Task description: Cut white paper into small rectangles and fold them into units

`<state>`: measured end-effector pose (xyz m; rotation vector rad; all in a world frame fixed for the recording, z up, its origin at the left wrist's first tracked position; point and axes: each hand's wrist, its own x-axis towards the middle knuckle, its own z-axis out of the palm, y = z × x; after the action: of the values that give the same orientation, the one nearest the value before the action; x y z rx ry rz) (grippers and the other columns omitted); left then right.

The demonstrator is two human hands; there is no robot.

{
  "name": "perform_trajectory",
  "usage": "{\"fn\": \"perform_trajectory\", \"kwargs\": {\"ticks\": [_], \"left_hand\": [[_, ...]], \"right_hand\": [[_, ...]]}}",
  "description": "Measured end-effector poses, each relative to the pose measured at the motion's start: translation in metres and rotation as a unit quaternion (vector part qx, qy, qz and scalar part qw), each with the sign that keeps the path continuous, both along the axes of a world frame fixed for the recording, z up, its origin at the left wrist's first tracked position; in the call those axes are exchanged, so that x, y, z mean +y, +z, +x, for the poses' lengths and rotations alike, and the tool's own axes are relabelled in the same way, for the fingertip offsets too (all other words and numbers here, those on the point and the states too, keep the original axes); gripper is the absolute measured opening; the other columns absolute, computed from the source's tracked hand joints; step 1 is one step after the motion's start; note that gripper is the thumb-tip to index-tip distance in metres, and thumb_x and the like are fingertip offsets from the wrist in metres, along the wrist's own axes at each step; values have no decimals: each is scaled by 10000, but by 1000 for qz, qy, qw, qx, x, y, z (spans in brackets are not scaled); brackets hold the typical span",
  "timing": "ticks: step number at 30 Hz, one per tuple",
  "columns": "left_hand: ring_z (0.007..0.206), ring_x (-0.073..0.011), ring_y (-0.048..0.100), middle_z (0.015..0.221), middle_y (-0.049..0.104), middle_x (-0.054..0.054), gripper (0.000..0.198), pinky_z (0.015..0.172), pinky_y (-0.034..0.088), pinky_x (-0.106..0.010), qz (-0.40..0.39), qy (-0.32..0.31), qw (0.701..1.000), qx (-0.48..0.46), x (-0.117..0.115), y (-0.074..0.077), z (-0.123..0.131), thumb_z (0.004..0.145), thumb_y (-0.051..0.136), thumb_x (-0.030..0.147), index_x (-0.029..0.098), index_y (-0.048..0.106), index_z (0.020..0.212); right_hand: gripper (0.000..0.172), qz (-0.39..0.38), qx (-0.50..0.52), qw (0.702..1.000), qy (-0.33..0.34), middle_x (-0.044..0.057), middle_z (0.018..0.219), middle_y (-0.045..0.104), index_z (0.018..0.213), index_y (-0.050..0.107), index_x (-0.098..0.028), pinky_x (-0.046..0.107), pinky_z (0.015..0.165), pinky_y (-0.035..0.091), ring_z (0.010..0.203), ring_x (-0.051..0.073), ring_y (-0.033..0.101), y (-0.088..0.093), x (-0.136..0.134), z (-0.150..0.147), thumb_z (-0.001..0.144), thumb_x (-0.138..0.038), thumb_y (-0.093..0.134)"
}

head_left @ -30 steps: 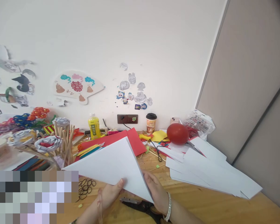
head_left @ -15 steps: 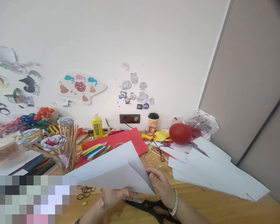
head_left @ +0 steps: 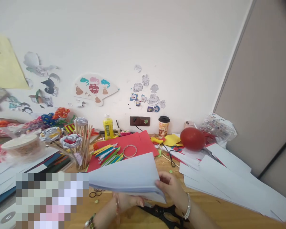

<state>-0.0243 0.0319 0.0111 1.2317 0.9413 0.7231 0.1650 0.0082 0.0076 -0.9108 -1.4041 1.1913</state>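
A white folded paper (head_left: pixel 131 178) is seen over black scissors (head_left: pixel 164 212); red card (head_left: pixel 131 143) and a red balloon (head_left: pixel 192 138) are seen behind. A yellow bottle (head_left: pixel 108 127) is seen; the bench (head_left: pixel 219 216) is wood-brown.

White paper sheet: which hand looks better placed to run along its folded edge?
Probably the right hand: it pinches the white paper at the folded corner, while the left hand sits underneath.

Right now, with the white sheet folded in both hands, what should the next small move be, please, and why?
Probably slide the right hand along the fold to crease it: the sheet is doubled over but its layers gape at the corner, while the left hand holds its lower edge.
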Motion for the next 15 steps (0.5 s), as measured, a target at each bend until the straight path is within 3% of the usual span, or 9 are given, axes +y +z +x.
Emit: {"fn": "perform_trajectory", "kwargs": {"ticks": [3, 5, 7, 10, 13, 15], "left_hand": [[1058, -352, 511, 952, 699, -46, 476, 951, 357, -430, 52, -26, 997, -55, -1, 10, 0, 321, 806, 439, 237, 717, 743], [1125, -344, 464, 1077, 646, -71, 708, 940, 364, -446, 82, -9, 985, -149, -1, 20, 0, 334, 696, 666, 220, 685, 885], [1203, -323, 386, 1174, 587, -73, 822, 957, 350, -427, 93, 23, 957, -272, 0, 28, -2, 383, 592, 762, 218, 632, 999], [1148, -308, 462, 1128, 617, -85, 689, 932, 389, -399, 12, 54, 936, -349, 5, 31, -8, 554, 575, 695, 201, 596, 1033], [932, -290, 617, 896, 700, -88, 443, 806, 484, -371, -107, 122, 947, -276, 10, 25, -13, 673, 630, 463, 157, 587, 990], [794, -270, 661, 815, 709, -70, 400, 694, 520, -346, -122, 167, 956, -208, 12, 23, -14, 663, 656, 270, 154, 551, 1031]], "right_hand": [[278, 62, -69, 991, -95, 36, 745, 646, 753, 641, -173, 298, 673, 441, 726, 196, 572, 6, 3, 11, 733, -445, 589], [246, 122, -119, 971, -167, 44, 787, 654, 800, 649, -187, 316, 700, 446, 762, 214, 578, 11, 4, 21, 777, -410, 545], [205, 193, -179, 938, -226, 52, 803, 657, 836, 649, -209, 335, 711, 448, 776, 227, 579, 15, 4, 31, 801, -363, 518], [172, 294, -274, 878, -261, 58, 802, 661, 861, 645, -237, 351, 707, 453, 772, 228, 584, 16, 2, 38, 819, -281, 484], [197, 345, -332, 845, -239, 59, 801, 666, 870, 643, -242, 346, 668, 464, 749, 219, 594, 15, -1, 34, 821, -226, 452], [197, 336, -341, 847, -230, 61, 783, 666, 853, 644, -233, 343, 646, 465, 724, 218, 595, 16, -2, 29, 816, -217, 451]]}}
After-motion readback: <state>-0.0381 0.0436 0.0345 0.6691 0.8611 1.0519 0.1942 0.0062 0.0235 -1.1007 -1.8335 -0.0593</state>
